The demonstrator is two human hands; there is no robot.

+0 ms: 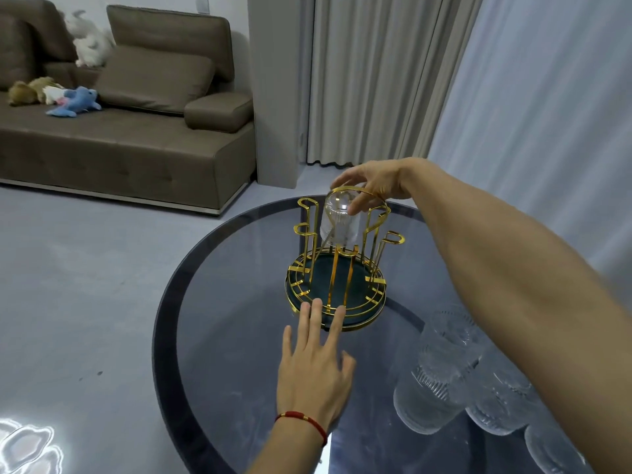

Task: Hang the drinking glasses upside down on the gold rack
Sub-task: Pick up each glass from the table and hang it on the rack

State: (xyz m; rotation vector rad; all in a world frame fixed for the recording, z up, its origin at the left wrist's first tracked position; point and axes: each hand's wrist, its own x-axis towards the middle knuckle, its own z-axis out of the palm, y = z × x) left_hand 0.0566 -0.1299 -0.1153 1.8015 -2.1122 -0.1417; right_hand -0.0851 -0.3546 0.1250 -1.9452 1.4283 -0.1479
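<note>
A gold wire rack (337,285) with upright looped prongs and a dark green round base stands in the middle of a round smoked-glass table (212,302). My right hand (371,186) reaches over the rack's far side and grips the bottom of a clear ribbed drinking glass (340,222), held upside down among the far prongs. My left hand (316,360) lies flat with fingers spread, its fingertips touching the rack's near base rim. Several more clear ribbed glasses (448,367) stand on the table at the near right, under my right forearm.
A brown sofa (136,131) with soft toys stands on the grey floor at the far left. Grey curtains (376,77) and a white sheer curtain hang behind the table. The table's rim curves round on the left side.
</note>
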